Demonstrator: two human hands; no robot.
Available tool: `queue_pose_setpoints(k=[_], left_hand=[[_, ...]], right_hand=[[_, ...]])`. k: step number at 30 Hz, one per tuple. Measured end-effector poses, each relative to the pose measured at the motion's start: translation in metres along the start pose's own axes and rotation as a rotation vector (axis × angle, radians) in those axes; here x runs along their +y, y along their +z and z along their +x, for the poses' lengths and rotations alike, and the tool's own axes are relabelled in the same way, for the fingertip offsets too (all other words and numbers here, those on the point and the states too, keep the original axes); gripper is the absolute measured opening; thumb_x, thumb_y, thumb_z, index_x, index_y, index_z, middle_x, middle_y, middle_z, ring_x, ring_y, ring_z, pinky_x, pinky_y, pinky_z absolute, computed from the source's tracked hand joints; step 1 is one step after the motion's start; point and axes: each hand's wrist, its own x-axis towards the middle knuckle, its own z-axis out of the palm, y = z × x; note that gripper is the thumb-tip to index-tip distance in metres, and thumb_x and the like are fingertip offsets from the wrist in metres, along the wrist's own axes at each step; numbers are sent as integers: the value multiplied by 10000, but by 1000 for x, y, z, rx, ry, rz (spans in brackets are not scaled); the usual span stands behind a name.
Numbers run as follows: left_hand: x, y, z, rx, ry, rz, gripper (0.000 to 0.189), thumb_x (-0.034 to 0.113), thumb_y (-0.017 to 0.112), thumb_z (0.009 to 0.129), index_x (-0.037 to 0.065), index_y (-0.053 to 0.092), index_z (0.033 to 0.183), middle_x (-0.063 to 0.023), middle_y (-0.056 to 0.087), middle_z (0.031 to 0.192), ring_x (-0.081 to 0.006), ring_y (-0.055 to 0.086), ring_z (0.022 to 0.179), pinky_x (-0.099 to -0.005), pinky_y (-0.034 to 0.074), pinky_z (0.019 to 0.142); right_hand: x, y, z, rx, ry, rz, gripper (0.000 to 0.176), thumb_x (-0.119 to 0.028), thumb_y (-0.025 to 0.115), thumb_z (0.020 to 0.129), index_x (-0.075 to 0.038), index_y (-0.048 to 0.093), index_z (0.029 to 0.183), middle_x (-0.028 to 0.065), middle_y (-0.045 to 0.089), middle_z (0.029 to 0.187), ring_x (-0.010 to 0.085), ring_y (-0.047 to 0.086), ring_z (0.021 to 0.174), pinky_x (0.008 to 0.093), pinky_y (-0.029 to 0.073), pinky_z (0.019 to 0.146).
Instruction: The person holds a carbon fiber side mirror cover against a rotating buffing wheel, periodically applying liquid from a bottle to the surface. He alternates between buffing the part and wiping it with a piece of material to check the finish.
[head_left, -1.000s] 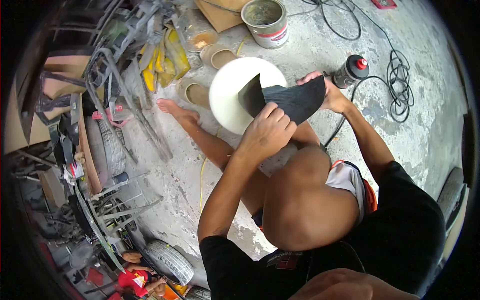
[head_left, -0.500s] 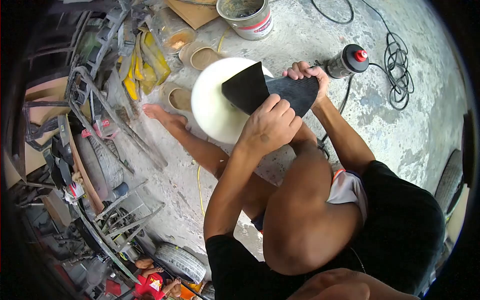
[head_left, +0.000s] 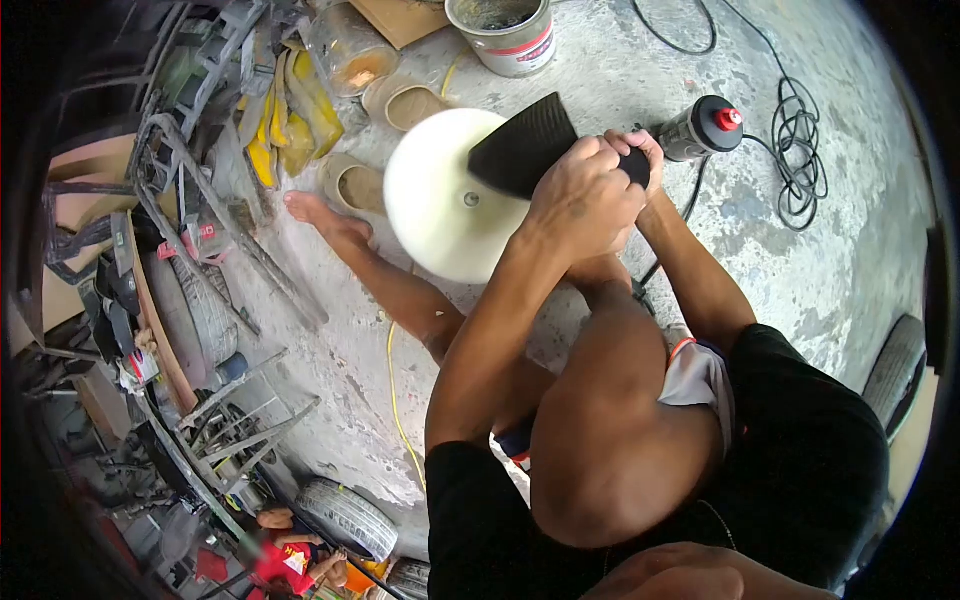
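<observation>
From where I stand, I see a person sitting on the concrete floor, both hands close together on one black ribbed sheet. This sheet is held over the upper right edge of a white round disc; whether it touches the disc, I cannot tell. The left hand lies across the sheet with its fingers curled and pressed together; their tips are hidden from me. The right hand is just beside it, at the rounded end of the sheet, and its fingers bend over that end. Where its thumb presses, I cannot see.

On the floor, near the right hand, stands a black bottle with a red cap, and further right a black cable lies in loops. Beyond the disc are two beige clogs and a metal can. Another person, in a red shirt, is near a tyre.
</observation>
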Motion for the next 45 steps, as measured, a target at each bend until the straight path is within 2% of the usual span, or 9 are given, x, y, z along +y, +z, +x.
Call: queue_pose_setpoints(k=[8,11,16,18,21,23,29,38,45], left_hand=[[-9,3,26,-164,-101,-7,188,253,725,700,89,666,628,-87,638,621,-281,636,688,-406,455,724],[-6,4,34,-186,-140,-13,208,279,718,697,76,699,658,-100,661,648,-302,645,674,-410,466,748],[-11,17,40,-162,-225,-183,317,361,729,716,49,691,670,-159,666,682,-375,627,664,-443,480,701],[-17,-20,39,-152,-517,-162,388,420,757,744,39,697,703,-151,623,626,-311,604,582,-421,460,587],[-23,-116,5,366,-1111,-582,345,326,734,883,14,700,740,7,639,674,-103,536,598,-298,428,530],[-7,-172,-19,1031,-1039,-991,388,335,644,957,-23,665,1108,-117,694,1038,-222,671,911,-340,544,839],[52,-237,-106,1467,-769,-1092,474,400,506,1007,12,577,1271,-149,630,1266,-308,603,1150,-487,477,1008],[75,-218,-161,1496,-691,-1350,502,406,421,1031,0,549,1297,-167,631,1249,-331,618,1121,-485,506,981],[43,-167,-198,1635,-647,-1635,617,446,386,1000,7,423,1432,-222,546,1349,-413,557,1196,-566,450,1021]], right_hand=[[-7,9,-14,276,65,-195,358,-325,496,841,-19,650,945,170,687,984,315,645,942,439,488,930],[-18,-80,4,51,78,-133,523,-356,478,850,1,600,1212,201,645,1209,346,614,1119,489,452,1019],[-12,-9,-33,196,147,65,564,-493,482,891,-81,569,1267,148,600,1293,305,575,1158,453,429,1008],[-7,51,-53,354,132,-151,681,-597,463,914,-49,530,1314,148,594,1296,276,561,1177,432,381,1029],[-40,64,-78,-89,51,-289,725,-658,448,936,-63,516,1345,100,631,1200,216,578,1117,407,395,981],[-49,122,-107,7,-96,-553,659,-595,459,968,-70,508,1364,72,640,1158,175,586,1080,360,408,959],[-54,116,-148,65,-28,-997,521,-451,540,976,-88,534,1349,0,639,1106,97,587,1007,296,427,913],[-48,72,-155,244,152,-758,476,-417,545,978,-60,557,1293,52,668,1090,148,651,938,320,521,834],[-102,-28,-103,503,33,179,1092,-744,420,892,145,162,1471,301,405,1461,385,498,1304,471,441,1091]])
